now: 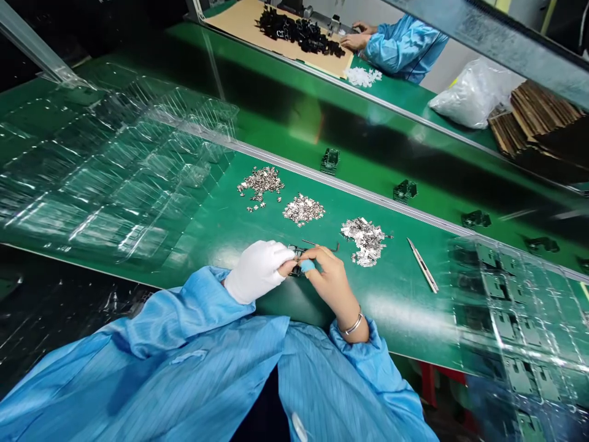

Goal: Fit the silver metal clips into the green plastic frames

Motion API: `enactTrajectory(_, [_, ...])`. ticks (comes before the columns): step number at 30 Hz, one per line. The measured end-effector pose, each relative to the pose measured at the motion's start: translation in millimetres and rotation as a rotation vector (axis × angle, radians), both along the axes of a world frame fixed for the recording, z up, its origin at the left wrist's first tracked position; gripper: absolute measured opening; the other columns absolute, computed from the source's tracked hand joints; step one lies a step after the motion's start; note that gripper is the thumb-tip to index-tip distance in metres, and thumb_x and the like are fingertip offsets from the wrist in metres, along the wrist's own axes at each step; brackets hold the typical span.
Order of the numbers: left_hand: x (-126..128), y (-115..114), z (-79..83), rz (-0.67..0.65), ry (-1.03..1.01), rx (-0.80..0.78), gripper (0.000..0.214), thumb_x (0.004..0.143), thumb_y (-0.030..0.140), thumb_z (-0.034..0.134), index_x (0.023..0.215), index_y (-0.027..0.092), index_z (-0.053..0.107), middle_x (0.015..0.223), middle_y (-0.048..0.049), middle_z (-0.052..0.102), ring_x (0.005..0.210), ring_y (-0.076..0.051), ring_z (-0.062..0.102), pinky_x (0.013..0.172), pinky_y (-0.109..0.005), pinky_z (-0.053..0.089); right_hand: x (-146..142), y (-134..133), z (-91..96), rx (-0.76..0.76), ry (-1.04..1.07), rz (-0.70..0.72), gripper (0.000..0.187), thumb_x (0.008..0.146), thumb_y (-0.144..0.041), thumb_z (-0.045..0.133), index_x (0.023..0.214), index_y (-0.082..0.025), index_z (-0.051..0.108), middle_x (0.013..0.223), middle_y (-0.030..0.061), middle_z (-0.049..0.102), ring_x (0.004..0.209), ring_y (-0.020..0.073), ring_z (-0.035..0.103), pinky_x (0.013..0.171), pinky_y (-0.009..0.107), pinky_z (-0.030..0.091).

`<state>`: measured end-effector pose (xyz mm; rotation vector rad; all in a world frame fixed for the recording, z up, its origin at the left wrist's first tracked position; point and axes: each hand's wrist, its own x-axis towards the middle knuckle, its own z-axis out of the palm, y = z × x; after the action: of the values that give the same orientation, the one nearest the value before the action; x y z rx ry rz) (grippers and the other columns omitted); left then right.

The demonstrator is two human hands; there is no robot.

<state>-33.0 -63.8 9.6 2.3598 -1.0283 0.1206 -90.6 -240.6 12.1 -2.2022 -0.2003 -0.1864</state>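
My left hand (258, 270), in a white glove with bare fingertips, is closed on a small dark part (297, 250) above the green table (207, 239). My right hand (329, 275) meets it there, thumb and forefinger pinched together at the part; whatever tiny piece they pinch is hidden. A blue cover wraps one right fingertip, and a bracelet circles the wrist. Just beyond the fingers lies a thin L-shaped rod (338, 248). Three heaps of small metal pieces sit past my hands: a left heap (262, 181), a middle heap (304, 209) and a right heap (365, 239).
Tweezers (422, 265) lie to the right. Clear plastic trays (115, 166) cover the left side; another tray (519, 313) on the right holds flat parts. Beyond a metal rail (359, 184), dark assemblies (405, 190) stand in a row. Across, a co-worker's hands (359, 38) are near black parts (299, 31).
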Motion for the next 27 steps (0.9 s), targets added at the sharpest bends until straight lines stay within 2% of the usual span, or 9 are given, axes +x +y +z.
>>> enactTrajectory(4, [17,-3,-18.2,0.046,0.282,-0.282,0.028,0.088,0.03,0.044,0.104,0.016,0.062,0.109,-0.0086,0.064,0.103,-0.02,0.059,0.093,-0.035,0.048,8,1,-5.5,-0.097,-0.054,-0.143,0.015,0.081,-0.012,0.047,0.083,-0.022,0.059,0.091,0.0053,0.066,0.092,0.0205,0.058,0.086,0.036,0.043])
enactTrajectory(7, [25,-9,-34.5,-0.033,0.493,-0.321,0.029,0.084,0.029,0.045,0.102,0.016,0.063,0.108,-0.0072,0.067,0.103,-0.02,0.061,0.096,-0.036,0.048,12,6,-12.8,-0.107,-0.059,-0.155,0.015,0.081,-0.011,0.047,0.083,-0.021,0.058,0.099,0.0061,0.066,0.098,0.0205,0.057,0.088,0.037,0.041])
enactTrajectory(10, [26,-12,-42.8,-0.027,0.589,-0.339,0.03,0.083,0.03,0.045,0.099,0.015,0.064,0.104,-0.0067,0.069,0.1,-0.02,0.063,0.095,-0.035,0.049,14,10,-18.6,-0.139,-0.059,-0.161,0.013,0.081,-0.012,0.048,0.083,-0.021,0.057,0.096,0.005,0.067,0.094,0.0203,0.058,0.087,0.037,0.04])
enactTrajectory(16, [23,-12,-41.0,-0.005,0.611,-0.352,0.029,0.083,0.032,0.046,0.099,0.016,0.064,0.103,-0.006,0.069,0.098,-0.02,0.063,0.095,-0.033,0.049,14,13,-24.3,-0.176,-0.097,-0.184,0.012,0.082,-0.013,0.048,0.084,-0.021,0.057,0.093,0.0044,0.067,0.091,0.0199,0.058,0.084,0.036,0.04])
enactTrajectory(24, [23,-12,-39.8,-0.012,0.629,-0.362,0.027,0.081,0.03,0.046,0.097,0.017,0.063,0.1,-0.0054,0.068,0.097,-0.02,0.062,0.093,-0.033,0.048,11,16,-28.5,-0.137,-0.1,-0.203,0.011,0.082,-0.013,0.048,0.085,-0.021,0.056,0.093,0.0054,0.065,0.092,0.0204,0.056,0.083,0.036,0.041])
enactTrajectory(27, [23,-15,-38.4,0.005,0.665,-0.395,0.025,0.082,0.034,0.045,0.089,0.017,0.062,0.093,-0.0051,0.067,0.091,-0.02,0.062,0.089,-0.034,0.048,11,16,-31.2,-0.064,-0.08,-0.205,0.011,0.081,-0.014,0.048,0.084,-0.021,0.056,0.093,0.0053,0.063,0.093,0.0205,0.056,0.084,0.037,0.041])
